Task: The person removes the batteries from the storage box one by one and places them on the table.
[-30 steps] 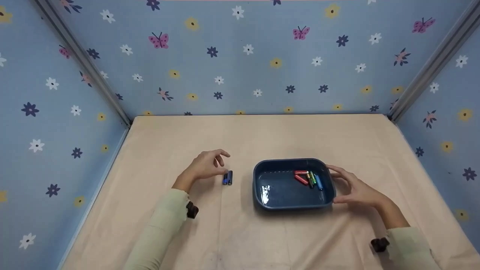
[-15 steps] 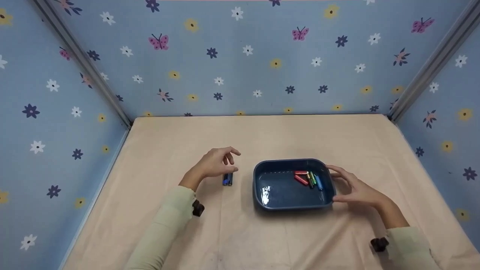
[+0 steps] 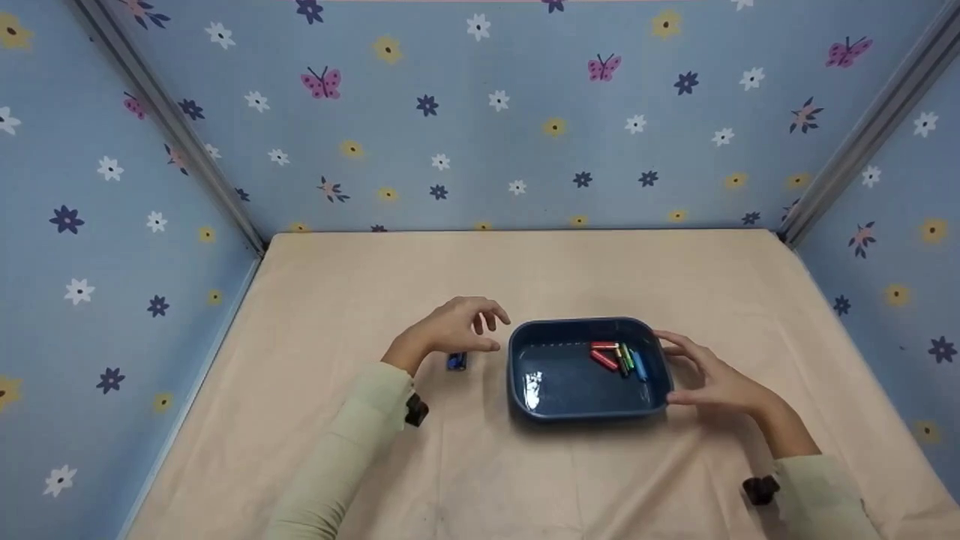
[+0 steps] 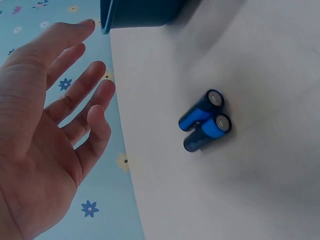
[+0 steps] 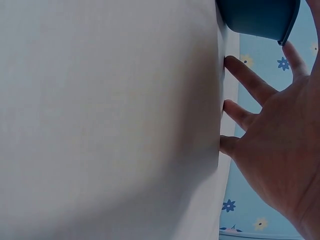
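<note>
left hand [image 3: 452, 328]: empty, relaxed, near blue tray [image 3: 585, 414]. right hand [image 3: 709, 380]: spread, touching tray's right end. two blue batteries [image 4: 207, 131] side by side on table [image 3: 525, 270]; likely light, stiff, prone to roll; pinch mid-barrel.

A glossy dark-blue container [image 3: 562, 390], rectangular with rounded corners, stands upright right of centre, the right hand [image 3: 712, 381] touching its right side with spread thumb and finger. In its right half lies a loose cluster of small coloured cylinders [image 3: 627, 355]: red, green, blue and dark. Left of the container two blue-and-black batteries [image 4: 204, 117] lie side by side, partly hidden from above by the left hand [image 3: 454, 324], its loosely bent fingers near the rim.
</note>
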